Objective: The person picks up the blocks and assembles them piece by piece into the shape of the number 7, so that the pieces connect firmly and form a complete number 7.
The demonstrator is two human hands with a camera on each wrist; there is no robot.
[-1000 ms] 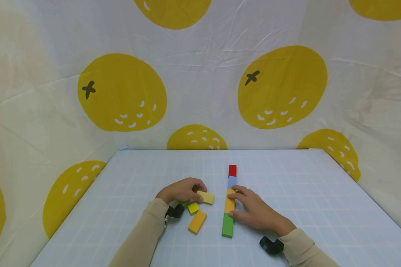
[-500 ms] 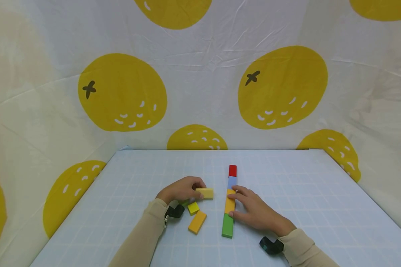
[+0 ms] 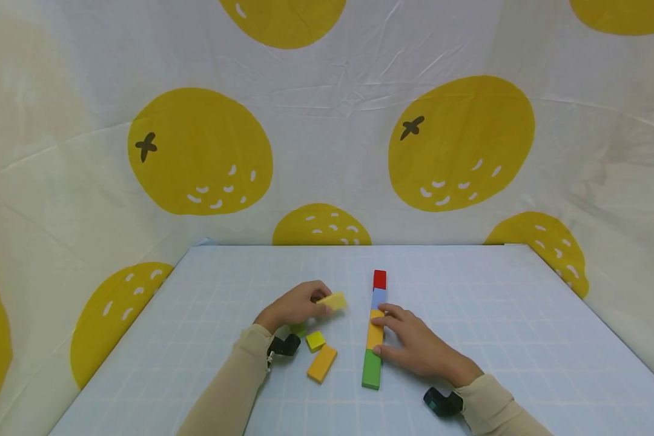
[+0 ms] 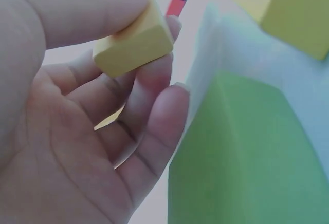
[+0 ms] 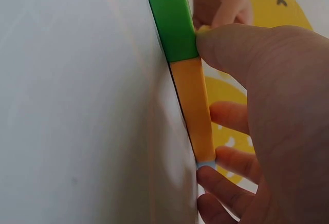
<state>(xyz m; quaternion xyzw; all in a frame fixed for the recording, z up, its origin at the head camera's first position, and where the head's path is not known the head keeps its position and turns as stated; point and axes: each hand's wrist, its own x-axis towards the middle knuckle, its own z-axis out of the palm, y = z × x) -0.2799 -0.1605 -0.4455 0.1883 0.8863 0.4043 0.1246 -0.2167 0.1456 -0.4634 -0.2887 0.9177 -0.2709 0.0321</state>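
My left hand (image 3: 296,305) pinches a pale yellow wooden block (image 3: 335,301) between thumb and fingers, raised over the table. The left wrist view shows the thumb on top of this block (image 4: 134,49) and fingertips beneath it. A straight row runs away from me: a green block (image 3: 371,369) nearest, then an orange block (image 3: 375,336), a light blue block (image 3: 378,296) and a red block (image 3: 379,279). My right hand (image 3: 425,349) rests against the row from the right, thumb by the green-orange seam, relaxed fingertips on the orange block and near the blue one.
Left of the row lie a small yellow block (image 3: 315,341) and a loose orange block (image 3: 322,364). A light green block (image 3: 298,329) sits partly hidden beneath my left wrist. Behind the pale grid-patterned table (image 3: 469,284) hangs a fruit-print cloth (image 3: 327,151).
My left hand has lifted the pale yellow block and moved it slightly away from me, turning it as it rose. The right hand and the row have stayed put.
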